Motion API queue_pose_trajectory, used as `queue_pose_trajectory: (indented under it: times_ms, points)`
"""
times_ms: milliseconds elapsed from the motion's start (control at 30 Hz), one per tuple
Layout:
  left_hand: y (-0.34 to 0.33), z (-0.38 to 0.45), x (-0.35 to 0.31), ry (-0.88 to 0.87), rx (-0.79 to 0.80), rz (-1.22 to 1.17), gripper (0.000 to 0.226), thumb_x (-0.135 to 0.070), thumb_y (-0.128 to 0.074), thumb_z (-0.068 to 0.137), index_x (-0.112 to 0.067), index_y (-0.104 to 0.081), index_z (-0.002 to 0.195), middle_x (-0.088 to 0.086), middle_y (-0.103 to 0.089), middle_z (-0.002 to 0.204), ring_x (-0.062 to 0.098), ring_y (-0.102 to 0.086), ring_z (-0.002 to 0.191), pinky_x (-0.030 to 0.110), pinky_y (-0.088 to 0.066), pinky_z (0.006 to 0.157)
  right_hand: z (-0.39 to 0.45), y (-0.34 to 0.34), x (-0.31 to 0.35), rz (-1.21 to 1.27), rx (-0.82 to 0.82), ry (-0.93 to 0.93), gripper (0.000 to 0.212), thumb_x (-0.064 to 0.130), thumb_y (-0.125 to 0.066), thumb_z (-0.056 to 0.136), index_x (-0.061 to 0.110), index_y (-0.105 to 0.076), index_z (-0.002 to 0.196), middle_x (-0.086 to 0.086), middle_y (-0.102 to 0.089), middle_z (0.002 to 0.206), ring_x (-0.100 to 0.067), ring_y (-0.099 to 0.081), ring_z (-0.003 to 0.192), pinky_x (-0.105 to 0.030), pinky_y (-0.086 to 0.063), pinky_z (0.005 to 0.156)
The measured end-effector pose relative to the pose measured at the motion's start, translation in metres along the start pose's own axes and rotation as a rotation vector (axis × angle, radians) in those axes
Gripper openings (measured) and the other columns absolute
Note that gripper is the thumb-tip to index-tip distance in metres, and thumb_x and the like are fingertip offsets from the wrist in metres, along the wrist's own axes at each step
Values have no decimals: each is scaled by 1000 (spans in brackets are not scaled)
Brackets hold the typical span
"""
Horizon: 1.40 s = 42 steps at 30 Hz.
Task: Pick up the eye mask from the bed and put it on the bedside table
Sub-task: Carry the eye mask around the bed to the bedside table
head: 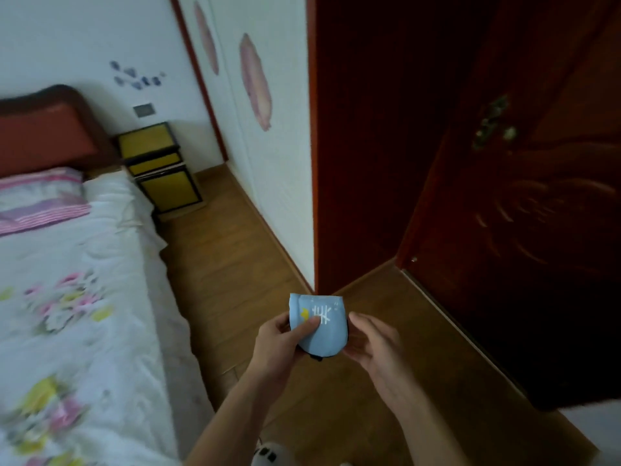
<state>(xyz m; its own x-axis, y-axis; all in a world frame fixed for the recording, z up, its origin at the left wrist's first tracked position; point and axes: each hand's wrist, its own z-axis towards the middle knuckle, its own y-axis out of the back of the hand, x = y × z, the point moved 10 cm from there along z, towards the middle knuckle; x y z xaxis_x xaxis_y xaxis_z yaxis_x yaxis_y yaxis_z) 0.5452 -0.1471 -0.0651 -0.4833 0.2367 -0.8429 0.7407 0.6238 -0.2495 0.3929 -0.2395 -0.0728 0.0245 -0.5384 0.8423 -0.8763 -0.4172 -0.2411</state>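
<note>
A light blue eye mask (322, 331) with white marks and a small yellow patch is folded and held in the air over the wooden floor. My left hand (280, 344) grips its left side, thumb pressed on the front. My right hand (373, 348) cups its right edge with fingers curled behind it. The bed (67, 297) with a white floral sheet lies to the left. The yellow and black bedside table (161, 166) stands at the far end of the bed, against the wall, well ahead of my hands.
A pink striped pillow (40, 200) lies by the red headboard (43, 136). A dark red door (524, 196) stands open on the right. A strip of wooden floor (235, 264) runs between bed and white wall toward the table. A white slipper (268, 457) shows below.
</note>
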Motion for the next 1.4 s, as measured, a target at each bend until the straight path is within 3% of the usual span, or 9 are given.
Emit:
queue_pose_trajectory:
  times_ms: [133, 300, 533, 733, 967, 1067, 1200, 1400]
  points:
    - [35, 16, -9, -23, -149, -68, 46, -21, -85, 73, -1, -68, 111, 19, -77, 104, 35, -75, 93, 35, -60, 62, 36, -40, 4, -40, 123, -48, 16, 22, -67, 93, 14, -77, 102, -10, -79, 100, -22, -77, 93, -32, -62, 71]
    - [81, 35, -17, -41, -253, -153, 49, -24, -87, 72, -3, -69, 112, 17, -77, 105, 35, -74, 95, 36, -61, 64, 74, -94, 3, -108, 225, -93, 18, 21, -65, 94, 10, -75, 104, -17, -77, 106, -29, -75, 98, -45, -59, 87]
    - [151, 83, -53, -75, -329, -210, 43, -23, -85, 74, -4, -71, 109, 17, -78, 103, 34, -75, 93, 36, -62, 63, 138, -181, 4, -184, 310, -113, 22, 21, -63, 96, 5, -75, 107, -19, -77, 106, -32, -74, 99, -45, -59, 88]
    - [243, 136, -121, -112, -418, -267, 56, -26, -88, 66, -3, -68, 113, 18, -76, 108, 33, -74, 95, 35, -61, 60, 209, -296, 16, -249, 374, -125, 21, 24, -67, 93, 9, -76, 105, -13, -79, 100, -27, -76, 94, -38, -63, 81]
    - [331, 199, -205, -133, -450, -261, 61, -29, -85, 62, -5, -66, 114, 17, -74, 111, 30, -74, 97, 37, -64, 66, 286, -408, 33, -300, 402, -119, 20, 32, -71, 90, 17, -78, 100, -4, -80, 96, -22, -76, 95, -33, -63, 78]
    - [352, 228, -226, -119, -456, -279, 56, -25, -83, 67, -4, -65, 115, 17, -73, 113, 30, -73, 100, 37, -64, 71, 314, -440, 36, -316, 420, -132, 19, 34, -71, 90, 20, -78, 100, -1, -80, 94, -20, -76, 96, -33, -62, 79]
    - [377, 274, -247, -88, -466, -298, 41, -15, -79, 78, -2, -65, 114, 19, -73, 114, 33, -72, 100, 34, -64, 66, 360, -474, 44, -325, 401, -142, 21, 34, -70, 90, 19, -76, 104, 0, -79, 94, -19, -76, 96, -35, -62, 81]
    - [408, 362, -287, -62, -480, -297, 47, -20, -81, 76, -5, -64, 117, 16, -72, 115, 31, -72, 102, 34, -63, 68, 447, -522, 61, -316, 410, -173, 18, 29, -70, 91, 16, -76, 103, -1, -80, 93, -20, -76, 95, -38, -62, 85]
